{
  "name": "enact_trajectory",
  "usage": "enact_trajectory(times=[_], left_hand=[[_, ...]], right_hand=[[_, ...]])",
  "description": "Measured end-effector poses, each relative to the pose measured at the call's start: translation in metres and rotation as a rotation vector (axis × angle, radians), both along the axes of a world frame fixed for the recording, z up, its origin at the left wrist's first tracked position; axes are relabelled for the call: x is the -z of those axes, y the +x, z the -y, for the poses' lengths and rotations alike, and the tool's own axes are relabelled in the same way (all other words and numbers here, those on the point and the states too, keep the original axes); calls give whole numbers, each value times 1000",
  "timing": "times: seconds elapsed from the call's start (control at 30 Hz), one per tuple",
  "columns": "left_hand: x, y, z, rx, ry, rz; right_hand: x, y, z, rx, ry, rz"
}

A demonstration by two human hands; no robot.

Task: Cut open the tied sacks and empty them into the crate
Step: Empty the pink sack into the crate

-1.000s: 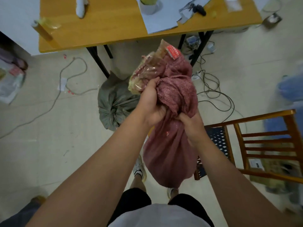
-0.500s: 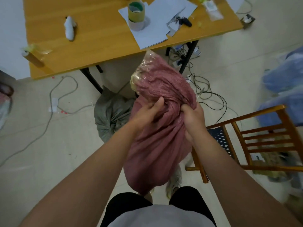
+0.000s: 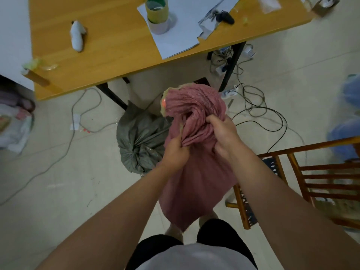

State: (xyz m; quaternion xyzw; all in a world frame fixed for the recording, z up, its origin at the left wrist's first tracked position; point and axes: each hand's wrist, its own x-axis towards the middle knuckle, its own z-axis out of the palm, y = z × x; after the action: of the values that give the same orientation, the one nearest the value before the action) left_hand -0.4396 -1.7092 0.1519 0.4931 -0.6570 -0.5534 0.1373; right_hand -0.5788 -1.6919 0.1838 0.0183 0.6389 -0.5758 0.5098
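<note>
A: Sacks, what did they hold?

B: The pink sack (image 3: 196, 180) hung in front of the person, above the floor; its contents could not be seen. The left hand (image 3: 176, 151) gripped bunched cloth at its neck with curled fingers, and the right hand (image 3: 224, 133) clutched the twisted folds just right of it. A grey sack (image 3: 138, 141) sat knotted on the floor behind, to the left.

A: Around them?

B: A wooden table (image 3: 101, 55) stood far, carrying tape rolls (image 3: 157, 14) on papers (image 3: 181, 36); cables (image 3: 259, 112) lay right of the sacks, a wooden chair (image 3: 315, 178) near right.

A: Changes?

B: Half a second before, the left hand's fingers lay flatter on the cloth, and the sack's top stood taller.
</note>
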Motion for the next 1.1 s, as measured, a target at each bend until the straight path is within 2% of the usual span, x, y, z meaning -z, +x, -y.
enact_trajectory(times=[0.13, 0.27, 0.37, 0.53, 0.63, 0.7, 0.77, 0.9, 0.97, 1.03, 1.1], left_hand=[[2, -44, 15, -19, 91, -40], [3, -76, 19, 222, 255, 38], [24, -80, 20, 360, 269, 180], [34, -86, 18, 22, 180, 31], [30, -94, 26, -20, 165, 46], [35, -97, 34, -51, 232, 64], [37, -101, 44, -98, 297, 71], [43, -102, 64, -242, 392, -22], [42, -103, 69, -294, 435, -32], [42, -103, 74, -318, 486, -47], [36, -107, 78, -345, 553, -52]], right_hand=[[15, -40, -5, 33, -36, 155], [19, -60, -4, 119, 33, 303], [24, -62, 1, 125, 67, 331], [29, -58, 15, 131, 40, 331], [33, -58, 23, 55, 55, 136], [32, -59, 26, -46, 117, -70], [32, -62, 24, -21, 180, -219], [42, -71, 10, 208, 177, -162], [50, -70, -1, 133, 291, -318], [57, -61, -11, 29, 317, -450], [65, -48, -20, -114, 286, -463]])
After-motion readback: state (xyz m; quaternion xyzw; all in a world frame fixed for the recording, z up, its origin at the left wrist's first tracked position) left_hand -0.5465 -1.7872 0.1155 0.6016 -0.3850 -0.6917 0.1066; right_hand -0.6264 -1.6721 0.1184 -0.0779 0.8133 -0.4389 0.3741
